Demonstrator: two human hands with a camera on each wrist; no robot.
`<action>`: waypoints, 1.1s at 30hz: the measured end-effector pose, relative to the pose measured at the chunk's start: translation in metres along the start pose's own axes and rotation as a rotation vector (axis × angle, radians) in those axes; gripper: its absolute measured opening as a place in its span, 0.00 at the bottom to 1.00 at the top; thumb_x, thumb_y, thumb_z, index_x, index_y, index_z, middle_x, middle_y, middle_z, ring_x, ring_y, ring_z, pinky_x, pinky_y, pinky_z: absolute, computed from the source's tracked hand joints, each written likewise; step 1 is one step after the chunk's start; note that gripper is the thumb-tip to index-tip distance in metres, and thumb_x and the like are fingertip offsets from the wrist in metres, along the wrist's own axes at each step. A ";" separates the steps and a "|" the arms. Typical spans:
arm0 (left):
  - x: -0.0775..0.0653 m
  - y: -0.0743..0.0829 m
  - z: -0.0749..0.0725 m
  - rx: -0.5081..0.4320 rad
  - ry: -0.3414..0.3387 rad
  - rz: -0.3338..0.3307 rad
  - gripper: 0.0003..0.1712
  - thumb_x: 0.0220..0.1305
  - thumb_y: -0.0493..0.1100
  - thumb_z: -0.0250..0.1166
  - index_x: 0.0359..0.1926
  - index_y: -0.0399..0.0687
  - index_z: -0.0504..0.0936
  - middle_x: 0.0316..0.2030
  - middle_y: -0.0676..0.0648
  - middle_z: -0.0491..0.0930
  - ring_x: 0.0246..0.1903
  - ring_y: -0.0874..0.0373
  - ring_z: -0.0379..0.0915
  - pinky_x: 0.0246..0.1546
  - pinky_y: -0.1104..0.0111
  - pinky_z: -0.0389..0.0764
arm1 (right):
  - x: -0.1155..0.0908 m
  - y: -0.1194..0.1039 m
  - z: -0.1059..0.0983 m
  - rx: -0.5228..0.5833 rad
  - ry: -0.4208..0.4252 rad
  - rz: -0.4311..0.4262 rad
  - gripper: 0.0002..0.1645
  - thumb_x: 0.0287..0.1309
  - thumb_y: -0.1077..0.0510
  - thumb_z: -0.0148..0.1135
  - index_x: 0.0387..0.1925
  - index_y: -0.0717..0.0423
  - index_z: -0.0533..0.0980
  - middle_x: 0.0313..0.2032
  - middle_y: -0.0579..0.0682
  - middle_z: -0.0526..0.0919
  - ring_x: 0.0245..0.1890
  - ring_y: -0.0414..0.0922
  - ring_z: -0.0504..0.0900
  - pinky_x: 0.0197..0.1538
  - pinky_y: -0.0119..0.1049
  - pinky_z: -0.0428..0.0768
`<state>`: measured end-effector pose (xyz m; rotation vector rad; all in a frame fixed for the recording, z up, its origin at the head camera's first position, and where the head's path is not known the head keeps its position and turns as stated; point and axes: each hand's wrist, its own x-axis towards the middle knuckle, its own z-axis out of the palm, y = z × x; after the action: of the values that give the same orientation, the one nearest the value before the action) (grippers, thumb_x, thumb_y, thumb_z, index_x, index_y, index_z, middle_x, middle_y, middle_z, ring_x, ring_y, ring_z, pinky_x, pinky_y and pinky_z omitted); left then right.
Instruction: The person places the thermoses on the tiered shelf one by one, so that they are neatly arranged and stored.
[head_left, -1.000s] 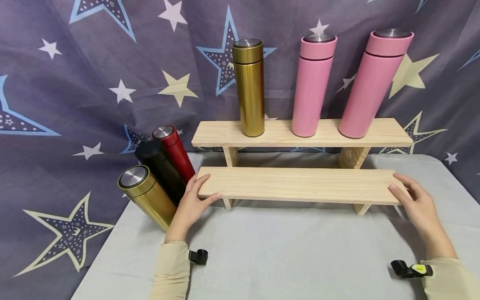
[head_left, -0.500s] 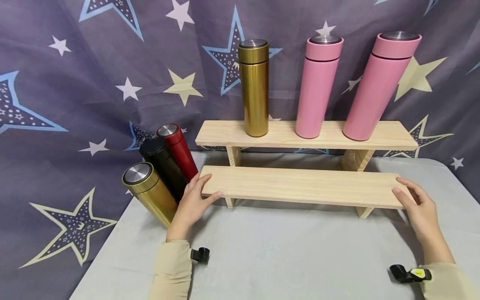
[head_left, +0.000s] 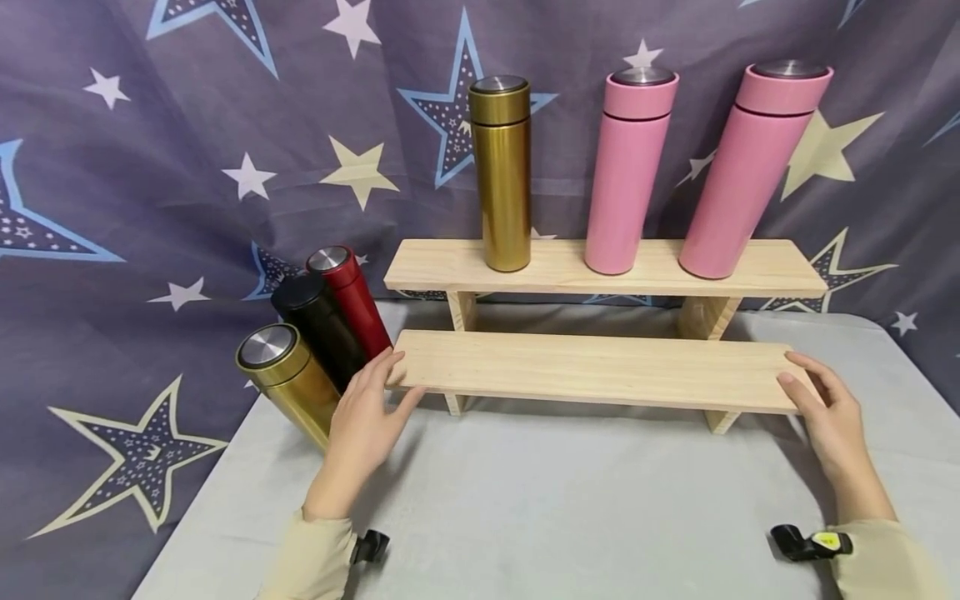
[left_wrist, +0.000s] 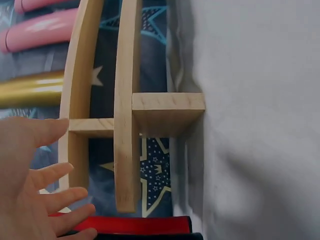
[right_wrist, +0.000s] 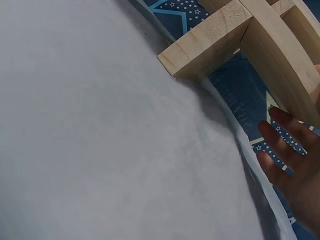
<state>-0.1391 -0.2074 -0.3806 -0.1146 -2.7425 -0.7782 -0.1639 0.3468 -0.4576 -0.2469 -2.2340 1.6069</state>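
Note:
A two-step wooden shelf [head_left: 585, 371] stands on the table. My left hand [head_left: 363, 421] is beside its lower board's left end, fingers spread, with a gap to the board in the left wrist view. My right hand [head_left: 834, 425] holds the right end of that board, thumb on top; in the right wrist view, several fingers [right_wrist: 280, 142] reach past the underside. On the upper board are a gold thermos [head_left: 506, 192] and two pink thermoses [head_left: 628, 183]. Left of the shelf stand a red thermos [head_left: 356, 300], a black one [head_left: 315, 321] and another gold one [head_left: 288, 375], partly behind my left hand.
A grey-white cloth [head_left: 585, 492] covers the table. Behind it hangs a dark purple curtain [head_left: 187, 133] with a star pattern. Black camera mounts are on both wrists [head_left: 369, 547].
My left hand has let go of the lower board's left end and drawn back slightly toward me, to the left. My right hand stays at the right end. The thermoses have not moved.

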 end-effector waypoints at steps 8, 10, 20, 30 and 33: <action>-0.043 -0.012 -0.014 -0.015 0.069 0.053 0.27 0.65 0.53 0.67 0.64 0.54 0.76 0.63 0.49 0.75 0.62 0.47 0.69 0.56 0.47 0.70 | -0.001 0.004 0.004 -0.013 -0.018 0.009 0.26 0.69 0.51 0.58 0.68 0.39 0.71 0.56 0.28 0.71 0.50 0.26 0.69 0.47 0.12 0.65; -0.053 -0.016 -0.018 -0.020 0.090 0.051 0.26 0.64 0.52 0.68 0.63 0.57 0.77 0.61 0.52 0.76 0.61 0.49 0.70 0.55 0.48 0.70 | -0.001 0.004 0.004 -0.021 -0.015 0.016 0.27 0.69 0.50 0.58 0.68 0.39 0.71 0.57 0.29 0.71 0.51 0.26 0.69 0.47 0.12 0.65; -0.080 -0.038 -0.040 0.019 0.136 0.027 0.27 0.61 0.52 0.72 0.62 0.64 0.78 0.59 0.54 0.78 0.59 0.48 0.73 0.50 0.47 0.72 | -0.001 0.001 -0.001 -0.027 -0.002 0.034 0.27 0.69 0.49 0.58 0.68 0.37 0.71 0.58 0.29 0.70 0.51 0.25 0.68 0.47 0.11 0.64; -0.090 -0.049 -0.049 0.025 0.420 -0.079 0.29 0.54 0.42 0.76 0.58 0.54 0.81 0.53 0.51 0.81 0.51 0.79 0.67 0.46 0.83 0.63 | -0.002 0.001 0.001 -0.027 0.006 0.041 0.27 0.69 0.49 0.57 0.68 0.37 0.70 0.56 0.29 0.71 0.49 0.26 0.69 0.46 0.12 0.65; -0.091 -0.048 -0.049 0.036 0.468 -0.176 0.31 0.55 0.44 0.75 0.61 0.53 0.78 0.52 0.48 0.81 0.49 0.68 0.72 0.43 0.79 0.64 | -0.001 0.000 0.001 -0.032 0.009 0.044 0.27 0.69 0.49 0.58 0.68 0.37 0.70 0.56 0.29 0.71 0.49 0.26 0.69 0.46 0.12 0.64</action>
<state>-0.0472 -0.2744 -0.3917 0.2852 -2.3370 -0.6945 -0.1633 0.3458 -0.4584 -0.3137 -2.2638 1.5906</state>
